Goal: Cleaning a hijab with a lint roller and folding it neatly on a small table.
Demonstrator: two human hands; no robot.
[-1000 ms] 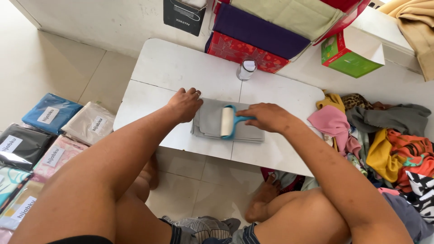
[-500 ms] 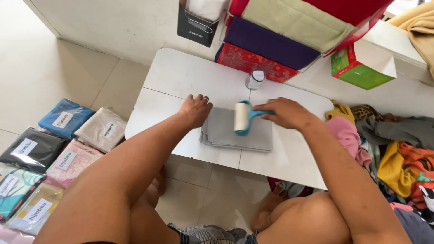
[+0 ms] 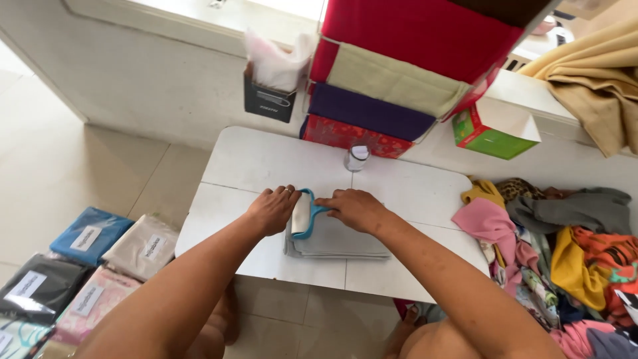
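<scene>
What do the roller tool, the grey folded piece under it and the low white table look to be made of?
The lint roller seems to have a glossy blue plastic frame, smooth and moulded, around a pale paper-like roll. The grey folded cloth looks like soft matte fabric, with layered edges. The table looks like a smooth, hard white top, perhaps laminate or plastic; seams cross it.

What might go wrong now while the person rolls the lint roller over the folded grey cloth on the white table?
1. The folded grey cloth lies near the front edge of the white table; a hard stroke toward the body may push it off.
2. The left hand holds only the cloth's left end, so the layers may bunch under the lint roller that the right hand grips.
3. A small jar stands just behind and could be knocked over.
</scene>
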